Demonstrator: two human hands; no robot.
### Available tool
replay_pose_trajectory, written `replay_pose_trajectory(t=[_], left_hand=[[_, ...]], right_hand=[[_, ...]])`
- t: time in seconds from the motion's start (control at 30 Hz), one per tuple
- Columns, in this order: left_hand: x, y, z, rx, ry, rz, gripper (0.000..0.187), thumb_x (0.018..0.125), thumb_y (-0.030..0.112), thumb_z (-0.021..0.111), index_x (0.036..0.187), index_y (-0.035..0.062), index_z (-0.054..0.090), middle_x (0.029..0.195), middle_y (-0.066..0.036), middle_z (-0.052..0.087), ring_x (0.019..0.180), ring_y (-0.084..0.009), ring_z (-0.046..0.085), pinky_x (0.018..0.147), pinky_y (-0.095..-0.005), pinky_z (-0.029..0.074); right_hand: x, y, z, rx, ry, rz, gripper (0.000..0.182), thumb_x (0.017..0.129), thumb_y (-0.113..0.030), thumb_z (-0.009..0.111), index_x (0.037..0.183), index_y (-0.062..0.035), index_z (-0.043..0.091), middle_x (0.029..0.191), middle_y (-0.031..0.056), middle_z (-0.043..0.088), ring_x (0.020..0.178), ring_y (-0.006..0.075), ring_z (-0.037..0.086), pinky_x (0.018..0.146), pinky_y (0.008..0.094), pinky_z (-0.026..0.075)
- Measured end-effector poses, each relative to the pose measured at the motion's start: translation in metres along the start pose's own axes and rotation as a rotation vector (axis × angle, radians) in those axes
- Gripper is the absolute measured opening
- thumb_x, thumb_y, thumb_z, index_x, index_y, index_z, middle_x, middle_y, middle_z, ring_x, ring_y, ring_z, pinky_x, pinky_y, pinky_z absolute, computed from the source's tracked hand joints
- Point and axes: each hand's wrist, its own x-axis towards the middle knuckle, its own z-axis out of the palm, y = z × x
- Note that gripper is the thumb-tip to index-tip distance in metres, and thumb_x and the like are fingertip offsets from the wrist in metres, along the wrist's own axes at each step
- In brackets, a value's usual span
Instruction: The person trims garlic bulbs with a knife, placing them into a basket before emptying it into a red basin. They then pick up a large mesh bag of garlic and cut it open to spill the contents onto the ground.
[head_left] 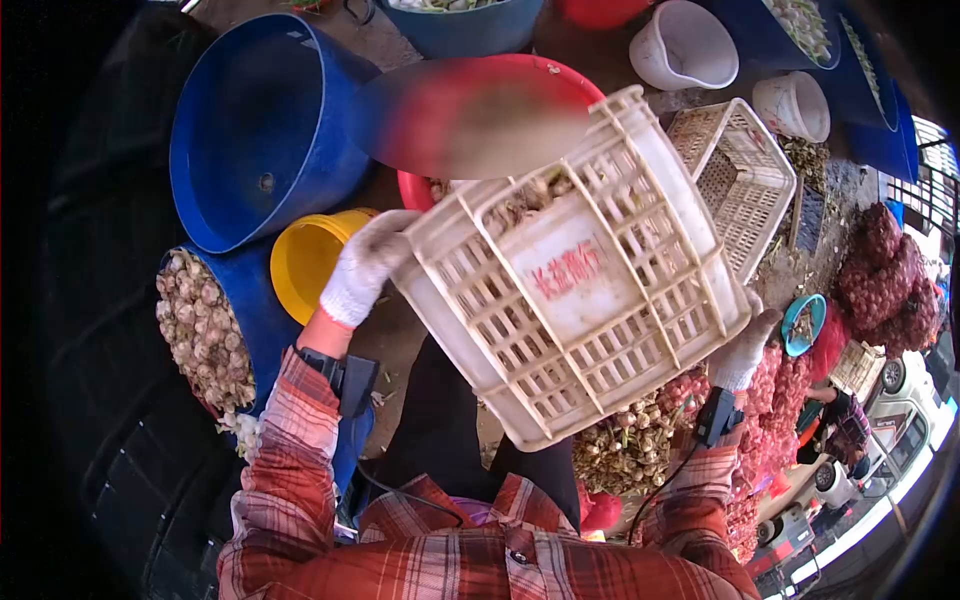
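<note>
My left hand [368, 258], in a white knit glove, is closed on the upper left corner of a whitish plastic crate [625, 310]. On the opposite side my right hand [744, 352], also gloved, grips the crate's lower right edge; its fingers are partly hidden. The crate hangs tilted in front of my body, its slatted face with red characters turned towards me. Through an opening in it, garlic bulbs [520, 205] show. Behind the crate stands a red tub [415, 188], largely covered by a blurred patch, so its contents are mostly hidden.
A large blue barrel [250, 140], a yellow bucket [300, 265] and a blue container of garlic bulbs [205, 325] stand at left. A second crate [765, 205] lies at right. Loose garlic [625, 450] and red mesh sacks [765, 400] are below it. Another person [845, 430] is far right.
</note>
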Motion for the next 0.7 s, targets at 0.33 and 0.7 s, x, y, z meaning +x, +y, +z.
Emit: replay_pose_trajectory(t=[0.33, 0.7], left_hand=[[0.075, -0.030, -0.012, -0.532, 0.437, -0.002, 0.050, 0.097, 0.042, 0.063, 0.124, -0.0007, 0.061, 0.115, -0.010, 0.067, 0.108, -0.0170, 0.061, 0.098, -0.0333, 0.048], [0.167, -0.076, -0.056, -0.666, 0.294, 0.027, 0.061, 0.099, 0.056, 0.053, 0.133, 0.0047, 0.058, 0.129, -0.012, 0.065, 0.111, -0.0224, 0.064, 0.103, -0.0380, 0.047]], right_hand=[[0.095, 0.028, 0.079, -0.217, 0.335, -0.143, 0.085, 0.095, -0.073, 0.041, 0.127, 0.0040, 0.056, 0.121, 0.0215, 0.064, 0.098, 0.0298, 0.067, 0.091, 0.0457, 0.056], [0.154, 0.049, 0.089, -0.389, -0.081, -0.310, 0.087, 0.096, -0.069, 0.045, 0.153, -0.0045, 0.033, 0.157, 0.0105, 0.037, 0.142, 0.0267, 0.036, 0.120, 0.0430, 0.021]])
